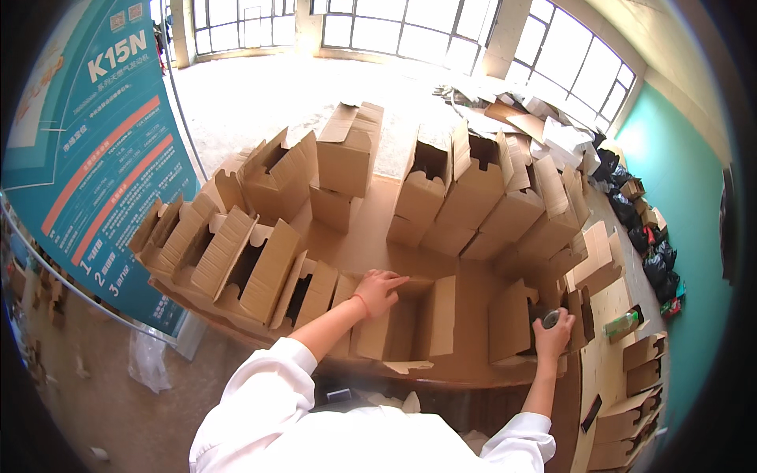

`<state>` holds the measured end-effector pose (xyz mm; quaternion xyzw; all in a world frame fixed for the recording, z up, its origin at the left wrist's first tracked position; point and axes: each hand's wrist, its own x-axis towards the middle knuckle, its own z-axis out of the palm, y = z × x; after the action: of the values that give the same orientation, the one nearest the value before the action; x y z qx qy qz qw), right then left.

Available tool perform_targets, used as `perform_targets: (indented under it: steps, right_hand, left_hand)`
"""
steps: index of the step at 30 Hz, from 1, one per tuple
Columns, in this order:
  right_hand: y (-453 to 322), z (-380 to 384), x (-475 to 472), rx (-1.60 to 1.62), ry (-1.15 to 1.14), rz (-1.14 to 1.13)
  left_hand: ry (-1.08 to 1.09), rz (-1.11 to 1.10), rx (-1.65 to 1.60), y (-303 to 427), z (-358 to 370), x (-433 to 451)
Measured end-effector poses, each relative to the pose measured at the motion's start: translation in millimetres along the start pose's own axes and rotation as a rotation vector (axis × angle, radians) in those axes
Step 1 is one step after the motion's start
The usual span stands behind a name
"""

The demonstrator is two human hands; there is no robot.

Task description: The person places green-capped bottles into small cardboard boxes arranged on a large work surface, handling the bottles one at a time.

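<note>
My left hand [378, 291] lies at the far edge of an open cardboard box [408, 322] standing in front of me, its fingers spread and pointing right. At the right, my right hand [555, 331] grips a dark, round-topped object [550, 319], perhaps a jar or cup, at the mouth of another open cardboard box [510, 322]. The lower part of that object is hidden by my hand and the box. Both boxes stand on a brown table [473, 355] with their flaps up.
Open boxes line the table's left side [236, 254] and its back right [473, 195]. On a pale wooden board [597, 355] at the right are a green-labelled bottle [621, 324], a dark phone-like object [591, 412] and more boxes [615, 431]. A teal printed banner [106, 165] stands left.
</note>
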<state>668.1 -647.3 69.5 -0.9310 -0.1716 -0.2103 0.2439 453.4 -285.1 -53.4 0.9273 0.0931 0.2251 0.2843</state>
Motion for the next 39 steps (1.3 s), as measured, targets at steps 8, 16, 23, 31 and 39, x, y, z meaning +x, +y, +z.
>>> perform_targets:
  steps: [8,16,23,31,39]
  right_hand:
    - [-109,-70,-41,0.521,0.006,-0.284]
    - [-169,49,-102,0.248,-0.333,-0.721]
    - [-165,82,-136,0.067,-0.738,-0.895]
    - [-141,53,-128,0.357,-1.078,-0.882]
    - [-127,58,-137,0.406,-0.733,-0.630]
  left_hand:
    - [-0.018,-0.007,-0.002,0,1,0]
    - [-0.047,-0.017,0.021,1,-3,2]
    - [-0.044,-0.068,0.035,4,-3,-2]
    - [0.149,-0.056,0.112,1,8,-2]
    - [0.082,-0.111,-0.213,-15,4,0]
